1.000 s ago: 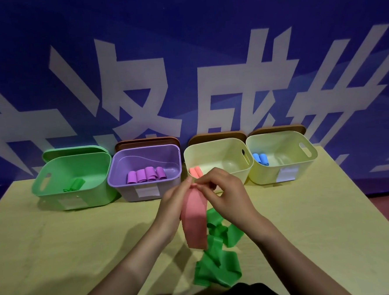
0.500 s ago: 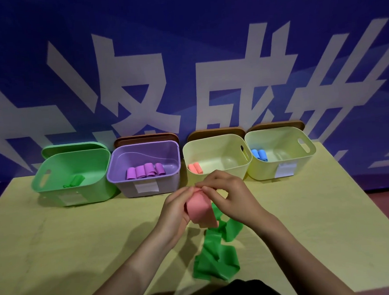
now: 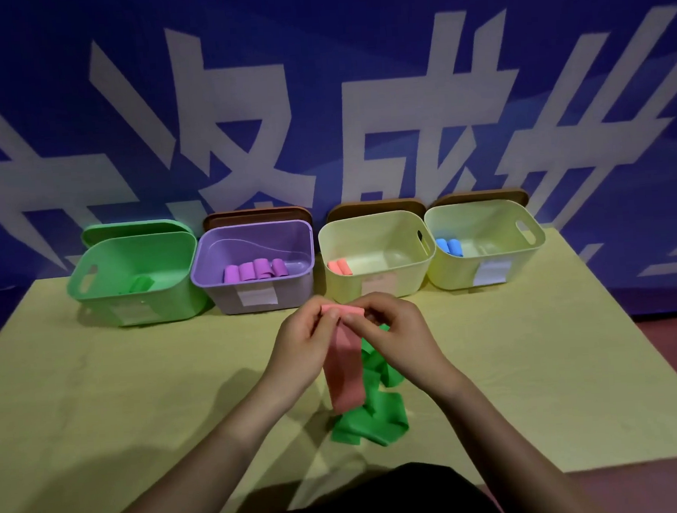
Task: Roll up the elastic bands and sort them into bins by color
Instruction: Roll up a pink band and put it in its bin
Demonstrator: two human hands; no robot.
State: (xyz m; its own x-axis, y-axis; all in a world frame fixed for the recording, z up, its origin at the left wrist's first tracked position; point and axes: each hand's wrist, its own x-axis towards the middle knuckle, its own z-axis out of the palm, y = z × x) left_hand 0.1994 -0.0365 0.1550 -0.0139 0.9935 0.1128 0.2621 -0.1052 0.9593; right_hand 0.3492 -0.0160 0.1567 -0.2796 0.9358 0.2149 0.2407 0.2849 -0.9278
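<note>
Both hands, left hand (image 3: 306, 339) and right hand (image 3: 399, 332), pinch the rolled top of the pink band (image 3: 346, 374) above the table (image 3: 139, 387) middle; its tail hangs over the green band (image 3: 372, 420) toward the near edge.

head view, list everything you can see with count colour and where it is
green plastic bin: 1, green, far left of the row, holds one green roll
purple plastic bin: 1, purple, second from left, holds four purple rolls
middle pale yellow plastic bin: 1, third from left, holds two pink rolls
right pale yellow plastic bin: 1, far right, holds two blue rolls
loose green elastic bands: count unclear, heaped on the yellow table
pink elastic band: 1, top pinched, tail hanging over the heap
blue banner: 1, white characters, behind the bins
left hand: pinches the band's top
right hand: pinches it too
</note>
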